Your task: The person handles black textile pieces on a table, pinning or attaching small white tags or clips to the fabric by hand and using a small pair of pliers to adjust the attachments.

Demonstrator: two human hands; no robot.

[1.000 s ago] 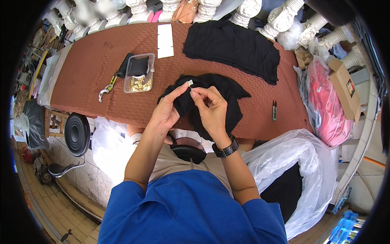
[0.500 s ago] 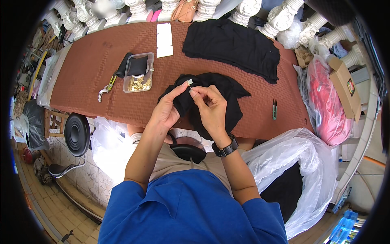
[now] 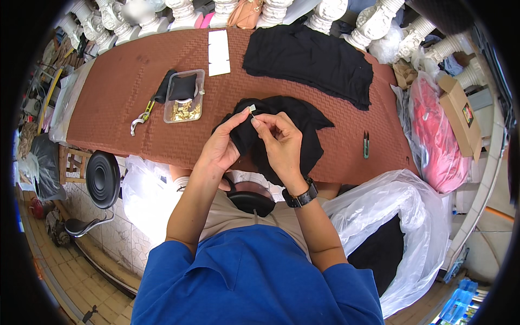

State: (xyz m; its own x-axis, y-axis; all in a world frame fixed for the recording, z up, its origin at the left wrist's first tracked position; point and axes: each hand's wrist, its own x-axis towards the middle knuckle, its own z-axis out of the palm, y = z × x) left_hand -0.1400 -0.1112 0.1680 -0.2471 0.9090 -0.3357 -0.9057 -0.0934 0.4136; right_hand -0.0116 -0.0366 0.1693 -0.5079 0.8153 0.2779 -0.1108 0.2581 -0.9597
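A black cloth piece, rumpled, lies at the table's near edge under both my hands. My left hand is closed on its upper left part, thumb and finger pinching a small pale metallic tag against the cloth. Just right of the tag, my right hand pinches what looks like a thin needle; most of it is hidden by the fingertips. A clear plastic box stands to the left. Inside are gold metal pieces and a black cushion.
On the brown textured table lie folded black cloth, a white card, green-handled thread snips and a yellow cutter. A clear plastic bag with black cloth sits right of my lap. White balusters line the far edge.
Both hands keep almost the same place and grip. A thin, light sliver now shows between the right fingertips and the tag. The cloth's left edge has shifted slightly.
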